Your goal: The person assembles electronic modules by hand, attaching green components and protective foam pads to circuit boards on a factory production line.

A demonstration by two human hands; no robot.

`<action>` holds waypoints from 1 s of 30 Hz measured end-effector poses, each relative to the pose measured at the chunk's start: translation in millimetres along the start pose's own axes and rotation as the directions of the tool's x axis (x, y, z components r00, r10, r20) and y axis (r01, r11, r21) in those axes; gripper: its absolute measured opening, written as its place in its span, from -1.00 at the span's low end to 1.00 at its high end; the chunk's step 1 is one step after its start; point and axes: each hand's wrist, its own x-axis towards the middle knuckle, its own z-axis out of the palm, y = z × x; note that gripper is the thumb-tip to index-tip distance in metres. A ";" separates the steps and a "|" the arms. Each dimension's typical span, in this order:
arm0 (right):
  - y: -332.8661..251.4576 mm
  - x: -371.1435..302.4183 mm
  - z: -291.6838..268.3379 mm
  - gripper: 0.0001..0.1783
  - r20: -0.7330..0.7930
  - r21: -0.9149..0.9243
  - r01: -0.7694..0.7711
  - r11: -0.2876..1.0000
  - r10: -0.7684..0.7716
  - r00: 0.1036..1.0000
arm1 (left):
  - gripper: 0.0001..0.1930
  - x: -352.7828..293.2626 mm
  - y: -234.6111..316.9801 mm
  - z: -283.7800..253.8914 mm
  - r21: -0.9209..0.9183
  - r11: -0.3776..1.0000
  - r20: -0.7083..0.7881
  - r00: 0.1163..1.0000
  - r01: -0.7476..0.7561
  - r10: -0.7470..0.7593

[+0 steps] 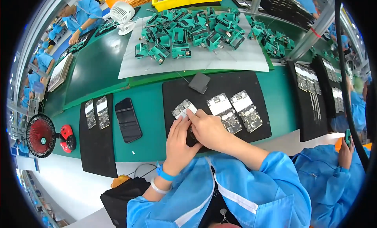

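Together over the left part of a black mat (251, 80): left hand (177, 143) and right hand (212, 130), fingertips meeting on a circuit board (181, 107). Pinched or merely pressed: cannot tell. Long axis apparently aslant, far end toward the mat's far left corner, near end toward the near edge. Near portion hidden under fingers, with only the far end and part of a white patch in sight.

On the same mat, toward its right edge: two more circuit boards (246, 111), side by side, similarly slanted, white panels at the far ends. At the far edge, one black square box (199, 83) with a thin cable.

Left along the desk (151, 110): one dark phone (128, 120), then a narrow black mat (96, 149) with two small boards (103, 112) near its far edge. Near the desk's left edge, one red-and-black round fan (41, 135).

Beyond, on a white sheet (133, 67), a heap of green housings (180, 35), too overlapped to count. Behind, one yellow crate (188, 0), cut off by the top rim. Far right, boards (308, 78) on another black mat, too small to count surely.
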 end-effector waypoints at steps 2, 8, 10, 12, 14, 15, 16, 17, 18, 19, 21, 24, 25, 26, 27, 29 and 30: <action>-2.4 -0.9 0.5 -0.47 -0.007 -0.018 0.021 1.000 -0.021 1.000 | -0.26 -0.4 -1.1 -2.4 -0.152 0.985 -0.039 0.995 0.081 -0.088; -4.1 -2.1 0.3 -0.45 -0.039 0.027 -0.012 1.000 0.013 0.999 | -0.30 -0.9 -6.4 -0.1 -0.143 0.987 -0.042 0.996 0.074 -0.081; -2.6 -1.0 1.2 -0.46 -0.026 0.023 -0.020 1.000 0.021 0.999 | -0.33 -0.1 -5.5 -0.4 -0.148 0.985 -0.039 0.995 0.083 -0.089; -0.9 0.4 2.8 -0.48 -0.014 0.020 -0.029 0.999 0.029 0.999 | -0.36 0.7 -4.8 -1.1 -0.154 0.984 -0.035 0.995 0.089 -0.096; 0.6 1.7 5.0 -0.47 -0.018 0.008 0.034 0.999 -0.034 0.999 | -0.37 1.2 -4.9 -2.1 -0.152 0.985 -0.038 0.995 0.085 -0.092; -0.1 2.3 4.6 -0.47 -0.016 0.009 0.035 0.999 -0.035 0.999 | -0.37 1.0 -5.8 -1.9 -0.153 0.984 -0.038 0.995 0.087 -0.094; -1.8 3.0 3.5 -0.44 0.010 -0.014 0.044 0.999 -0.044 0.999 | -0.37 0.7 -7.0 -1.8 -0.146 0.986 -0.036 0.995 0.085 -0.092; -2.8 3.5 3.0 -0.40 0.036 -0.037 0.055 0.998 -0.054 0.998 | -0.38 0.5 -7.8 -2.0 -0.139 0.987 -0.034 0.995 0.083 -0.089; -1.9 3.5 3.7 -0.40 0.036 -0.037 0.055 0.998 -0.053 0.998 | -0.38 0.4 -7.9 -1.7 -0.140 0.987 -0.034 0.995 0.084 -0.089; -0.2 3.5 5.4 -0.40 0.022 -0.026 0.065 0.998 -0.065 0.998 | -0.38 0.3 -7.8 -1.6 -0.146 0.986 -0.036 0.995 0.087 -0.093; 5.5 3.1 9.0 -0.40 0.009 -0.014 0.075 0.997 -0.075 0.997 | -0.39 0.1 -6.9 -1.2 -0.152 0.984 -0.037 0.995 0.091 -0.098; 10.6 -0.6 11.6 -0.44 -0.068 0.098 0.100 0.990 -0.093 0.993 | -0.39 -0.3 -4.7 -0.6 -0.174 0.980 -0.044 0.994 0.095 -0.104; 7.6 -2.9 12.5 -0.44 -0.075 0.062 0.089 0.994 -0.085 0.994 | -0.39 -1.0 -4.8 0.0 -0.165 0.983 -0.044 0.994 0.087 -0.095; 5.3 -5.1 13.1 -0.45 -0.082 0.027 0.078 0.997 -0.076 0.994 | -0.39 -1.6 -4.0 0.5 -0.156 0.985 -0.044 0.995 0.079 -0.087; 4.5 -6.0 14.5 -0.45 -0.079 0.029 0.078 0.997 -0.075 0.994 | -0.39 -1.4 -3.2 0.8 -0.156 0.984 -0.043 0.995 0.083 -0.090; 6.1 -9.3 17.1 -0.45 -0.093 -0.029 0.050 0.998 -0.053 0.994 | -0.39 -0.5 -0.8 3.3 -0.163 0.981 -0.034 0.994 0.101 -0.108; 4.6 -9.2 15.0 -0.45 -0.081 -0.021 0.062 0.998 -0.063 0.995 | -0.39 -1.3 -0.3 2.9 -0.157 0.981 -0.040 0.991 0.116 -0.124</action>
